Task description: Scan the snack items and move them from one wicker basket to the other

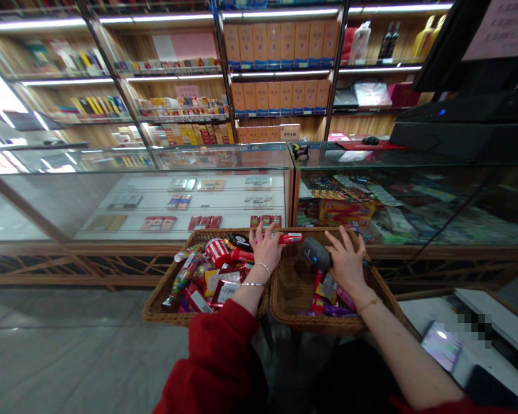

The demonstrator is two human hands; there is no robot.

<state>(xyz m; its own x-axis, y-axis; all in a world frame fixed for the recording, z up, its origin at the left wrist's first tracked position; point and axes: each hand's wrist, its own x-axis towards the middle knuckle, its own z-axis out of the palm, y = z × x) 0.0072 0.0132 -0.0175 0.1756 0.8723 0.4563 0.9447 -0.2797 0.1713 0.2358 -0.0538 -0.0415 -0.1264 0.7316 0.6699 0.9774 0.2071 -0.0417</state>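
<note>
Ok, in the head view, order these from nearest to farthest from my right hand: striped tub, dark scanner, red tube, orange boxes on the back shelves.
From your right hand:
1. Dark scanner: held in that hand.
2. Red tube: at your left hand.
3. Striped tub: farther left, in the left basket.
4. Orange boxes: beyond the glass counter.

Lit wd shelves (358, 124) behind glass ctr (290, 198), gry tile flr (90, 351).
</note>
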